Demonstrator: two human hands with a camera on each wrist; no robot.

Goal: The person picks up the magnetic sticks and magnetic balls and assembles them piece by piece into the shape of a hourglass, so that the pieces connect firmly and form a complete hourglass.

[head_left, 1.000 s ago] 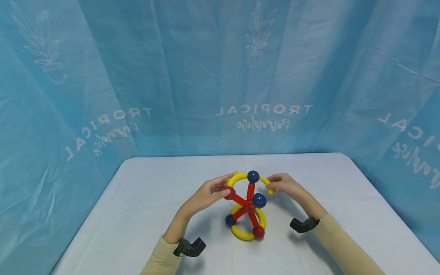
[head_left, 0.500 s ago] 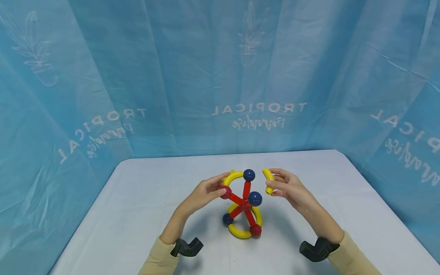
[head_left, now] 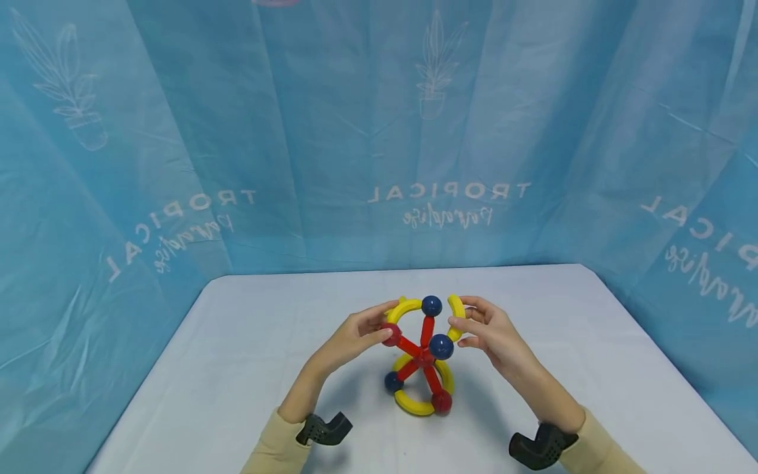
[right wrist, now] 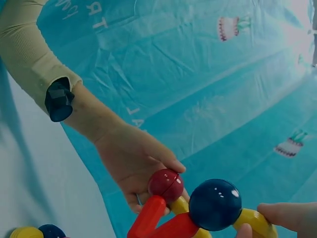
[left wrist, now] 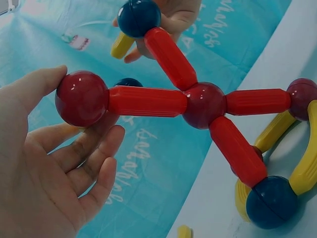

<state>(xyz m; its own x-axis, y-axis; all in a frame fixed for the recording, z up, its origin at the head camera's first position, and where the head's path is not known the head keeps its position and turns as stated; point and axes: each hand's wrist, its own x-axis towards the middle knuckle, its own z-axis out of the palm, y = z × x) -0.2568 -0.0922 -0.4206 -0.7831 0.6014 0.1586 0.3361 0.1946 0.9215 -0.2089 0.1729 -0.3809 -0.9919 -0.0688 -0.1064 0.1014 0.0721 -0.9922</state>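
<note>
A ball-and-stick magnetic building toy stands on the table, its red rods meeting at a central red ball. Yellow curved rods form a ring at its base. My left hand holds the upper left red ball between thumb and fingers. A yellow curved rod is pinched by my right hand, its lower end at the front blue ball, apparently touching. The rod's upper end is apart from the rear blue ball. Another curved rod joins that ball at the left.
The white table ends at a blue printed curtain. A yellow piece shows at the bottom of the left wrist view. Dark cameras are worn on both wrists.
The right hand pulled the yellow curved rod off the rear blue ball, away to the right, then brought it back left to the front blue ball. The left hand keeps its hold.
</note>
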